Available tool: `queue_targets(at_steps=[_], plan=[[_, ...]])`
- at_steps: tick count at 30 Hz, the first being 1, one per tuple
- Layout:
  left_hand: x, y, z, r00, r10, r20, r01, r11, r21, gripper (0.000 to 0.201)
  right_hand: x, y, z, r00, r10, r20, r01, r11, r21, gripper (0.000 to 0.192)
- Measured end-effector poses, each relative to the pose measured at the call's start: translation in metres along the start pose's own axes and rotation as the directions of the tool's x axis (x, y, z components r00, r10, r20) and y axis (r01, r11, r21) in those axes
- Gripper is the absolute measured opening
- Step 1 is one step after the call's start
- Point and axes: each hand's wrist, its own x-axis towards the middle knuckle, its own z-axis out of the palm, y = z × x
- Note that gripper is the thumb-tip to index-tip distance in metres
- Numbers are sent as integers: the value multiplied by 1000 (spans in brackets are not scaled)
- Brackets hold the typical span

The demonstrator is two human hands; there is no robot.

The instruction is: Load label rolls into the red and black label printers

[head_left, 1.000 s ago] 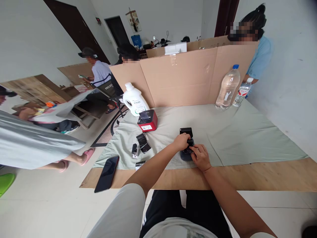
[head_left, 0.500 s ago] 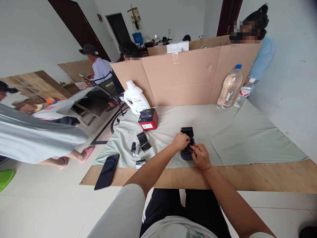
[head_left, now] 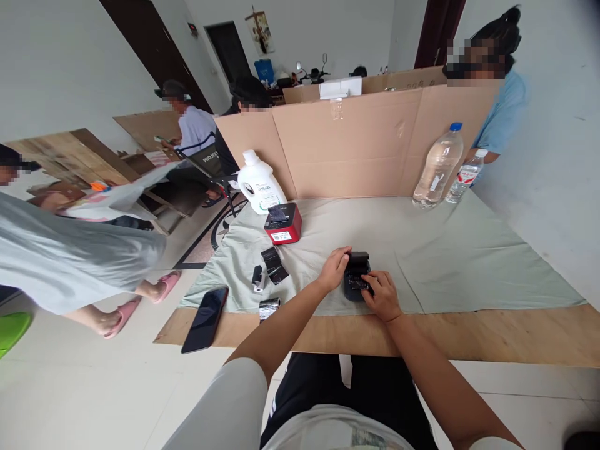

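A small black printer-like device point(head_left: 357, 294) with a hinged lid point(head_left: 359, 257) sits on the cloth in front of me. Its lid is raised but tilted forward over the open compartment. My left hand point(head_left: 334, 267) is at the left side of the lid, fingers stretched out and fingertips touching its upper corner. On the right side, my right hand point(head_left: 383, 296) has its bent fingers on the device, with the fingertips over the compartment's edge. The contents of the compartment are too dark and small to make out.
Left on the cloth point(head_left: 469, 262) are a red and black printer point(head_left: 289, 226), a white jug point(head_left: 262, 184), black strips point(head_left: 274, 265), small rolls point(head_left: 258, 279) point(head_left: 269, 309) and a phone point(head_left: 205, 320). A cardboard screen point(head_left: 347, 150) and two bottles point(head_left: 438, 165) point(head_left: 466, 176) stand behind. Several people are nearby.
My left hand has moved out of the compartment to the lid's left side. The lid has tipped forward and lower. My right hand stays at the device's right side.
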Motion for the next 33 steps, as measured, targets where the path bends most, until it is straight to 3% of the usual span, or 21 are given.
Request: queue_targets(at_steps=[6,9,12,17,27,33], plan=[[-36,3,-4,986,99,136,-117,985,127,39,0,-1,-1,1000,23,-18,-23,1000,0,26],[-43,3,-7,967,121,226,-169,964,204,47,1,0,-1,999,30,-27,-30,1000,1,49],[-46,3,-11,943,136,303,-219,941,259,61,-1,3,0,999,27,39,-27,1000,-14,73],[-45,5,-13,921,143,361,-255,924,284,78,-5,7,2,994,14,107,-11,999,-33,89],[-49,2,-8,929,126,348,-234,929,286,79,-5,6,2,994,42,100,-36,997,-64,84],[-50,2,-5,935,110,338,-204,945,257,79,-5,4,-1,973,127,190,-115,990,-78,80]])
